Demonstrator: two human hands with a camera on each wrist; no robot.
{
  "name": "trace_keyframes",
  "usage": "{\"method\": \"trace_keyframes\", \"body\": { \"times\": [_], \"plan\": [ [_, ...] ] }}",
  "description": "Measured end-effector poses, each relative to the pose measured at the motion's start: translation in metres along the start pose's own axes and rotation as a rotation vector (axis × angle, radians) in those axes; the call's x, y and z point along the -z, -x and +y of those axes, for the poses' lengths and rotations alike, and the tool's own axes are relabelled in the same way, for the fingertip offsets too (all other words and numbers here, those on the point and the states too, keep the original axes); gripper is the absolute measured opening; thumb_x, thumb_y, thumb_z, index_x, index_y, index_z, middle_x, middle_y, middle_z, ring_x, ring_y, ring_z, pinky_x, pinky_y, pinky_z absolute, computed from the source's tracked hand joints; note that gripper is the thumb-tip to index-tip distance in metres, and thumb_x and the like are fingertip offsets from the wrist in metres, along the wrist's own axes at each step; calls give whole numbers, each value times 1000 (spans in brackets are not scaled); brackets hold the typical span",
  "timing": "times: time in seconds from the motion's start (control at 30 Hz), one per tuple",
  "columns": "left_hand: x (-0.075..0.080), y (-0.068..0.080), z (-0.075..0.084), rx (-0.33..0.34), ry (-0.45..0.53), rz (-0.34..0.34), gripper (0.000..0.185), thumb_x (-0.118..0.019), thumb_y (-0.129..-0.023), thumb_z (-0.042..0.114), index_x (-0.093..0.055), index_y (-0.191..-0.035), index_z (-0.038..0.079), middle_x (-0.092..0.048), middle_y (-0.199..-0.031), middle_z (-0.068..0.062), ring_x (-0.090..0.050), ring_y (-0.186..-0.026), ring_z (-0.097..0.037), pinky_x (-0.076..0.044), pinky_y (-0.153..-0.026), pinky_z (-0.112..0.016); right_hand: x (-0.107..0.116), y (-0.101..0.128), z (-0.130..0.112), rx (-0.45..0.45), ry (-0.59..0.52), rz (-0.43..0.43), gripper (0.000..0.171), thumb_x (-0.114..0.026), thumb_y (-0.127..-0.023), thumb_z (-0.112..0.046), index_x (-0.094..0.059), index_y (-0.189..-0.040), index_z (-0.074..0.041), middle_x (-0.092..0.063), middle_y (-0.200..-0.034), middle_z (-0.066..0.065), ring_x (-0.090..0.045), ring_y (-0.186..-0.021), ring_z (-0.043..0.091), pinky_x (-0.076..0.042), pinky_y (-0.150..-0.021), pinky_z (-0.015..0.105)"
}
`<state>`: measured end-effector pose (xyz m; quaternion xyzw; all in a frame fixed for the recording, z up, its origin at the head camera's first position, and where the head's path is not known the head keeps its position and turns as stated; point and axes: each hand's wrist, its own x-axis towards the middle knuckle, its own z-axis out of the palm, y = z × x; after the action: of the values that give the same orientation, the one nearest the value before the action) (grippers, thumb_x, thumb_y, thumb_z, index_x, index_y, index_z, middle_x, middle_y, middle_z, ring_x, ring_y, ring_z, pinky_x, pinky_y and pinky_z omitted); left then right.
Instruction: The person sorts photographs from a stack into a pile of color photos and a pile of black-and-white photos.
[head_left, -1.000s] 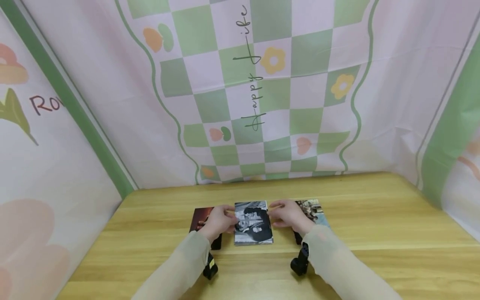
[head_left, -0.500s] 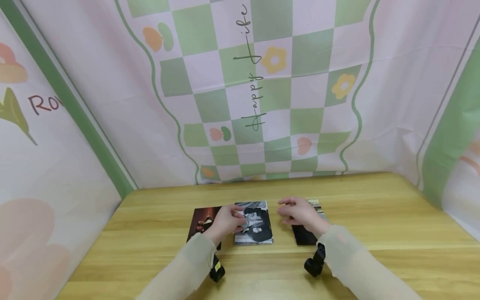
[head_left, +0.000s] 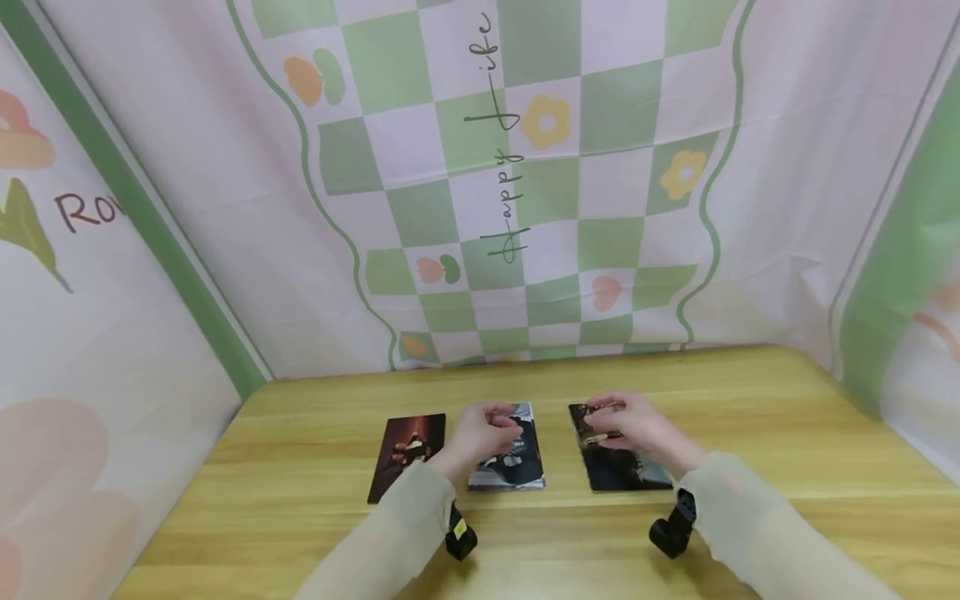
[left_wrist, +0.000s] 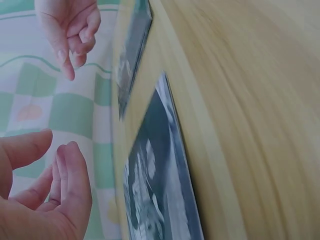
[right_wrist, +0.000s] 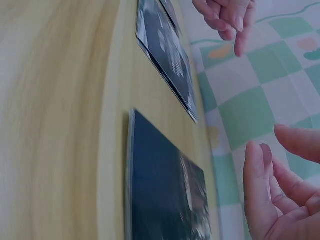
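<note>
Three photo cards lie in a row on the wooden table (head_left: pixel 750 433). The dark red card (head_left: pixel 408 454) is on the left and nothing touches it. My left hand (head_left: pixel 504 421) hovers over the black-and-white middle card (head_left: pixel 517 471), fingers loosely curled and holding nothing. My right hand (head_left: pixel 600 419) hovers over the far end of the dark right card (head_left: pixel 626 471), fingers relaxed. In the left wrist view the left hand (left_wrist: pixel 50 200) is off the middle card (left_wrist: pixel 155 195). In the right wrist view the right hand (right_wrist: pixel 280 195) is above the dark card (right_wrist: pixel 165 190).
A checked green and pink backdrop (head_left: pixel 525 167) rises right behind the table's far edge, and side curtains (head_left: pixel 112 333) close in left and right. Bare wood stretches to the right of the cards and along the near edge. Black wrist cameras (head_left: pixel 671 529) hang below both sleeves.
Both hands left the edges of the middle card. My right hand moved right to above the right card; my left hand shifted right, uncovering the dark red card.
</note>
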<state>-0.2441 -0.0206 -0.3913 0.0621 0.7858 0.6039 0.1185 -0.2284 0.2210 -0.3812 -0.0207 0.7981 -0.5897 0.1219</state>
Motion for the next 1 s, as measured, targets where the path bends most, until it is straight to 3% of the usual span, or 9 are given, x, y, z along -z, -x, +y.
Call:
{"method": "trace_keyframes", "body": {
  "times": [0.2,0.4,0.73,1.0],
  "plan": [
    [-7,2,5,2,6,-28,38,-66,-87,5,-57,-124,-2,-62,-96,-10,-65,-90,-28,-59,-75,-33,18,5,0,8,-3,0,52,-58,-94,-11,-36,-134,13,-56,-114,19,-62,-96,20,-57,-87,40],
    [-22,1,8,1,36,-40,32,-64,-88,2,-60,-120,0,-62,-95,-9,-65,-89,-24,-59,-75,-31,34,9,8,11,10,9,54,-55,-95,-9,-31,-135,17,-51,-118,25,-60,-99,20,-55,-91,40],
    [-44,2,8,14,96,-115,35,-62,-89,2,-55,-124,-3,-60,-101,-10,-64,-95,-29,-59,-80,-35,53,13,29,-29,89,31,57,-55,-94,-10,-30,-135,19,-47,-122,37,-61,-104,34,-56,-88,40],
    [-60,1,4,37,149,-114,34,-63,-88,0,-56,-121,-5,-60,-102,-12,-64,-94,-27,-59,-79,-34,61,15,38,-72,57,18,60,-56,-94,-10,-26,-136,20,-45,-128,38,-62,-101,25,-55,-90,40]
  ]
}}
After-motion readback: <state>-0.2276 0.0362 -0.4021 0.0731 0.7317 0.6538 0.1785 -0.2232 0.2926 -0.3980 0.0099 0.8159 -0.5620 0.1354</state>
